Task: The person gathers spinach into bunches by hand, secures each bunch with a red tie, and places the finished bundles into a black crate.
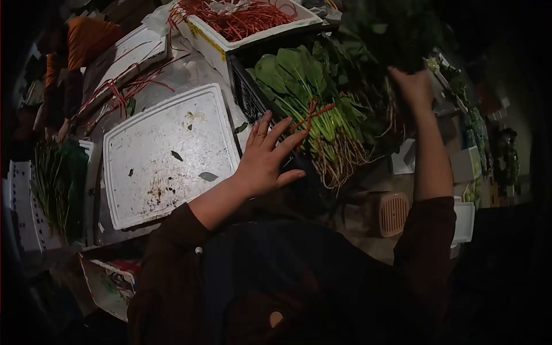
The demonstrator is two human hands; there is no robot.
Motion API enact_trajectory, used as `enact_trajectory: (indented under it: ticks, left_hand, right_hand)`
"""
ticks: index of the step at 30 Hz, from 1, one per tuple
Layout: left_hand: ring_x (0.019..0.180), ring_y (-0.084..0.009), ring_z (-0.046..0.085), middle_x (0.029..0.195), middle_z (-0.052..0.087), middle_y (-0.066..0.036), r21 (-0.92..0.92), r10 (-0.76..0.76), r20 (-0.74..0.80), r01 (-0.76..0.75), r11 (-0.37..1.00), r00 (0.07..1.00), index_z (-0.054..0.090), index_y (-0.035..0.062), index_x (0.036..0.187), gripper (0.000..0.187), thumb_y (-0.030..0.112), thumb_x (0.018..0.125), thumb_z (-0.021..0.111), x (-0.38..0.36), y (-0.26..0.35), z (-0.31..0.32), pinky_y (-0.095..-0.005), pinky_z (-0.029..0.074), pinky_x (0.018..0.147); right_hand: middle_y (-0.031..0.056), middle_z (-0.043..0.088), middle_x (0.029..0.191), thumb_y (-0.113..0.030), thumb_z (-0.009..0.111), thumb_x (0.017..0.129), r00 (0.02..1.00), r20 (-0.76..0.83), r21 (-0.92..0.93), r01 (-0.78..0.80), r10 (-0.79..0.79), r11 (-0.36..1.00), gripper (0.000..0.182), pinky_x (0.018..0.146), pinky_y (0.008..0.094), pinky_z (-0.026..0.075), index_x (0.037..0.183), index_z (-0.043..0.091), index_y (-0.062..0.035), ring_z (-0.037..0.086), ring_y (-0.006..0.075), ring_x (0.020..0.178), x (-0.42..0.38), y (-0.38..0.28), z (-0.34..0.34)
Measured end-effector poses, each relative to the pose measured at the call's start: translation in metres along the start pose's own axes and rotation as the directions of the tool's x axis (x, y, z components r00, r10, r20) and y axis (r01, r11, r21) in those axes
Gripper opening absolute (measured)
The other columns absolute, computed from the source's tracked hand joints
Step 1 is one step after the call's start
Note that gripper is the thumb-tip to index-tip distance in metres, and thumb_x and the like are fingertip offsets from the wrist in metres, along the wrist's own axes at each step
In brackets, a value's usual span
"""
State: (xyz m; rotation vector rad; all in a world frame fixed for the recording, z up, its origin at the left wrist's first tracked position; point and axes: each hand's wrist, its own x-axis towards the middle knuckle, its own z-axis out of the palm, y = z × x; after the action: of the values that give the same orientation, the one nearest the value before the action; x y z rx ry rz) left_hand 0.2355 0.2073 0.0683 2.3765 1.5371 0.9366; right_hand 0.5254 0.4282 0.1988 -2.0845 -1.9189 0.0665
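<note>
Dim stall, white foam lid (167, 152) among stacked boxes (241, 26).

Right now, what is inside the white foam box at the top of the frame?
The white foam box holds a loose heap of red ties and a bit of pale crumpled material. Whatever lies beneath the heap, including the box floor, is covered.

Cluttered stall table (190, 75), white foam lid (167, 152), foam box (218, 37) of red ties, black crate (246, 95)
</note>
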Motion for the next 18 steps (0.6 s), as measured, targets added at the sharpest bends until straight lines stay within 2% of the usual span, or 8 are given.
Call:
enact_trajectory:
  ticks: [2, 4, 8, 10, 11, 15, 17, 18]
  left_hand:
    - [0.137, -0.0414, 0.014, 0.144, 0.029, -0.011, 0.029, -0.016, 0.001, 0.016, 0.999, 1.0, 0.041, 0.0257, 0.136, 0.069, 0.052, 0.077, 0.065, -0.002, 0.001, 0.001, -0.0546, 0.017, 0.109]
    - [0.137, -0.0428, 0.013, 0.144, 0.029, -0.011, 0.054, -0.011, 0.019, 0.01, 0.998, 1.0, 0.041, 0.0236, 0.135, 0.073, 0.045, 0.072, 0.072, -0.002, 0.0, 0.0, -0.0556, 0.021, 0.107]
    - [0.137, -0.0425, 0.013, 0.144, 0.029, -0.01, 0.039, -0.02, 0.03, 0.019, 0.999, 0.999, 0.042, 0.0239, 0.135, 0.074, 0.044, 0.071, 0.073, 0.001, 0.001, -0.001, -0.0554, 0.02, 0.107]
    - [0.137, -0.0427, 0.013, 0.144, 0.029, -0.01, 0.019, -0.022, 0.022, 0.022, 1.0, 0.999, 0.043, 0.0239, 0.134, 0.073, 0.044, 0.07, 0.073, 0.0, 0.0, -0.001, -0.0548, 0.021, 0.108]
    - [0.137, -0.0427, 0.013, 0.144, 0.029, -0.01, 0.017, -0.022, 0.02, 0.022, 1.0, 1.0, 0.043, 0.0239, 0.134, 0.073, 0.044, 0.07, 0.073, 0.0, 0.0, -0.002, -0.0548, 0.021, 0.108]
    - [0.137, -0.0438, 0.013, 0.144, 0.03, -0.01, 0.017, -0.021, 0.026, 0.021, 1.0, 0.999, 0.046, 0.0236, 0.132, 0.07, 0.044, 0.07, 0.073, 0.001, -0.001, -0.008, -0.0549, 0.022, 0.107]
    - [0.136, -0.0447, 0.013, 0.144, 0.029, -0.01, 0.01, -0.031, 0.036, 0.03, 0.999, 0.999, 0.047, 0.0235, 0.131, 0.069, 0.044, 0.07, 0.073, 0.001, -0.004, -0.011, -0.0554, 0.023, 0.107]
    - [0.136, -0.0455, 0.013, 0.144, 0.03, -0.01, -0.006, -0.023, 0.041, 0.023, 1.0, 0.999, 0.047, 0.0237, 0.131, 0.069, 0.044, 0.07, 0.073, 0.002, -0.004, -0.012, -0.0559, 0.023, 0.107]
  right_hand:
    - [0.0182, 0.058, 0.106, -0.051, 0.071, 0.071, 0.959, -0.149, -0.294, 0.191, -0.242, 0.937, 0.07, 0.079, 0.0438, 0.049, 0.118, 0.049, -0.0026, 0.06, 0.0331, 0.095, -0.015, 0.001, 0.053]
    - [0.019, 0.053, 0.116, -0.049, 0.069, 0.074, 0.937, 0.212, -0.397, 0.342, -0.278, 0.852, 0.077, 0.083, 0.0476, 0.048, 0.128, 0.038, -0.003, 0.056, 0.0344, 0.104, -0.039, -0.01, 0.08]
    - [0.0163, 0.051, 0.121, -0.05, 0.067, 0.076, 0.882, 0.361, -0.391, 0.439, -0.304, 0.809, 0.075, 0.087, 0.05, 0.045, 0.129, 0.039, -0.0039, 0.05, 0.0362, 0.112, -0.044, -0.025, 0.065]
    - [0.0151, 0.048, 0.126, -0.054, 0.063, 0.078, 0.911, 0.181, -0.173, 0.401, -0.371, 0.9, 0.076, 0.089, 0.05, 0.044, 0.133, 0.037, -0.0082, 0.047, 0.0367, 0.115, -0.011, -0.02, 0.057]
    - [0.0144, 0.033, 0.142, -0.06, 0.057, 0.08, 0.914, 0.113, -0.163, 0.403, -0.389, 0.901, 0.08, 0.097, 0.0501, 0.04, 0.142, 0.027, -0.0194, 0.039, 0.0395, 0.123, 0.002, -0.013, 0.064]
    - [0.0126, 0.015, 0.151, -0.065, 0.051, 0.081, 0.932, 0.111, -0.172, 0.361, -0.346, 0.917, 0.081, 0.102, 0.0552, 0.032, 0.146, 0.016, -0.0311, 0.026, 0.0413, 0.132, 0.028, -0.01, 0.111]
    - [0.0092, 0.003, 0.154, -0.068, 0.047, 0.082, 0.893, 0.275, 0.151, 0.327, -0.357, 0.933, 0.08, 0.103, 0.0623, 0.024, 0.146, 0.01, -0.0369, 0.016, 0.0425, 0.137, 0.031, -0.006, 0.142]
    - [0.0094, 0.004, 0.154, -0.067, 0.045, 0.083, 0.884, 0.305, 0.082, 0.346, -0.354, 0.935, 0.08, 0.1, 0.0666, 0.024, 0.146, 0.009, -0.0364, 0.015, 0.0427, 0.137, 0.018, -0.014, 0.138]
